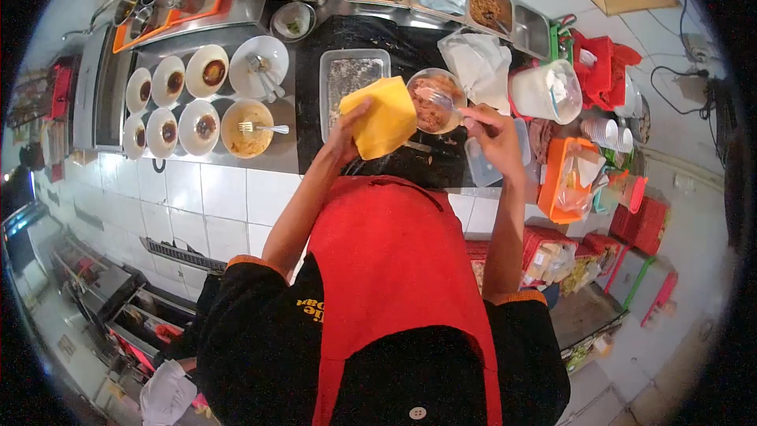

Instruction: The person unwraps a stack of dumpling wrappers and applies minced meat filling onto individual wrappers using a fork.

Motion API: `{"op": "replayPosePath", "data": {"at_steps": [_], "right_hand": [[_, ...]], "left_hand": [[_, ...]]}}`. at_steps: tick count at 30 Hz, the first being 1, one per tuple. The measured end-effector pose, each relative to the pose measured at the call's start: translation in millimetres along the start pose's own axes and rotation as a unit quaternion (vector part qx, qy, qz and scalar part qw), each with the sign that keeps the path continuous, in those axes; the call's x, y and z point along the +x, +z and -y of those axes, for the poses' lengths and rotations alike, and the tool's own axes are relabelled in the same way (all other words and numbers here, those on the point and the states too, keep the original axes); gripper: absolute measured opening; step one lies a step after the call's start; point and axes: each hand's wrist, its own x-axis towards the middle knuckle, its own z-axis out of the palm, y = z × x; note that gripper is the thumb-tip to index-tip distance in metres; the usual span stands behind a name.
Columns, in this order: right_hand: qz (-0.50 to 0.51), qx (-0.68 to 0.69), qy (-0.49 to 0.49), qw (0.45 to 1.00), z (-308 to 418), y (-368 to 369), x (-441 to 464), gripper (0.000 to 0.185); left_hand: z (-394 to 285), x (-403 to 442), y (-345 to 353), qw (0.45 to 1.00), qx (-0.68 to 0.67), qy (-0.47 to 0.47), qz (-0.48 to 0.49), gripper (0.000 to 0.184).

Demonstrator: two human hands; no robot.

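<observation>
The left hand (347,131) grasps a yellow, square-edged stack of thin sheets (382,117). The right hand (495,134) grips a silver metal fork (443,100), tines over reddish-brown mince (430,117) in a round bowl (434,71) at the stack's 2 o'clock. Advisable: hold the stack level; load the tines lightly.

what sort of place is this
Probably a restaurant or food-stall kitchen: white bowls with dark sauce stand in two rows, a row of metal pans, some holding food, lines the back, and the person wears a red apron.
</observation>
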Motion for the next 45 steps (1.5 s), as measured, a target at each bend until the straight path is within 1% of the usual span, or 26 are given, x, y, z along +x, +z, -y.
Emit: {"op": "replayPosePath", "data": {"at_steps": [2,4,7,8,11,13,14,16,17,18,19,20,22,24,26,27,28,30,31,34,38,40,41,43,44,45], "right_hand": [[-0.054,0.017,-0.026,0.998,14.8,16.8,-2.1,0.026],[-0.053,-0.018,-0.04,0.998,18.0,30.5,1.2,0.023],[-0.135,-0.038,-0.168,0.976,1.3,46.6,12.1,0.021],[-0.135,-0.039,-0.169,0.976,-9.9,45.0,11.4,0.021],[-0.152,-0.045,-0.156,0.975,-12.9,36.2,7.6,0.021],[-0.137,-0.056,-0.085,0.985,-3.3,27.1,1.3,0.024],[-0.138,-0.055,-0.086,0.985,-2.7,20.0,-2.4,0.024],[-0.114,0.047,-0.037,0.992,1.5,6.6,-10.2,0.023],[-0.098,0.068,-0.054,0.991,7.8,2.8,-13.5,0.023],[-0.101,0.069,-0.053,0.991,24.2,0.5,-13.0,0.023],[-0.062,0.021,-0.044,0.997,43.1,-1.0,-12.9,0.022],[-0.025,-0.028,-0.032,0.999,52.3,0.5,-14.7,0.022],[-0.03,-0.022,-0.054,0.998,49.9,11.3,-4.2,0.023],[-0.031,-0.016,-0.078,0.996,35.3,9.1,8.8,0.024],[0.003,0.019,-0.025,0.999,12.9,4.0,17.2,0.029],[-0.008,0.019,0.002,1.0,16.8,0.7,17.6,0.036],[-0.005,0.02,-0.001,1.0,20.1,-4.8,18.1,0.036],[0.037,0.003,0.028,0.999,21.3,-18.5,16.2,0.04],[0.046,0.001,-0.024,0.999,16.6,-23.0,15.7,0.04],[0.039,0.012,-0.048,0.998,26.5,-26.8,11.9,0.042],[0.066,-0.02,-0.047,0.997,50.5,-13.7,18.0,0.043],[0.058,-0.004,0.022,0.998,46.6,-9.5,26.3,0.044],[0.06,-0.005,0.019,0.998,47.7,-6.7,26.6,0.044],[0.026,-0.023,-0.076,0.997,56.5,4.1,20.9,0.043],[0.031,-0.022,-0.078,0.996,56.2,11.8,16.8,0.043],[-0.014,-0.054,-0.1,0.993,52.2,21.0,12.1,0.046]], "left_hand": [[0.3,3.0,11.5,1.0,-0.002,-0.016,0.023,0.059],[-0.6,4.9,24.1,0.998,0.002,-0.023,0.065,0.061],[-0.2,3.7,41.1,0.999,0.0,-0.014,0.052,0.062],[-1.6,3.4,43.7,0.998,0.0,-0.013,0.053,0.062],[-3.9,2.2,45.8,0.997,0.011,0.014,0.075,0.062],[-3.1,0.1,42.1,0.997,0.006,0.036,0.061,0.066],[-3.1,0.7,40.5,0.997,0.007,0.036,0.061,0.066],[-4.0,0.6,37.2,0.997,-0.038,0.05,0.05,0.063],[-5.2,-0.2,36.4,0.997,-0.036,0.049,0.049,0.063],[-6.2,-0.6,36.8,0.995,0.035,0.089,0.03,0.063],[-6.7,-0.5,39.5,0.986,0.107,0.126,0.012,0.062],[-6.8,-1.7,42.8,0.987,0.109,0.12,0.016,0.062],[-6.3,-7.9,53.1,0.964,0.215,0.153,0.017,0.061],[-2.1,-9.7,56.0,0.963,0.222,0.155,0.017,0.062],[-2.7,-10.5,54.8,0.96,0.226,0.165,0.011,0.062],[-3.6,-10.5,51.3,0.978,0.159,0.136,0.017,0.062],[-4.0,-10.2,47.8,0.99,0.091,0.107,0.023,0.063],[-4.9,-8.1,42.0,0.992,0.052,0.109,0.023,0.061],[-6.2,-7.4,40.3,0.994,0.013,0.108,0.025,0.059],[-9.1,-10.7,44.6,0.99,0.039,0.132,0.018,0.061],[-4.8,-10.4,45.5,0.992,0.052,0.115,0.014,0.061],[-5.3,-10.7,46.3,0.99,0.077,0.112,0.028,0.06],[-5.6,-9.1,45.3,0.99,0.077,0.115,0.028,0.06],[-6.6,-7.8,41.7,0.993,0.035,0.103,0.041,0.06],[-6.0,-7.9,40.4,0.993,0.035,0.106,0.038,0.06],[-4.7,-8.2,42.2,0.993,0.008,0.112,0.03,0.061]]}}
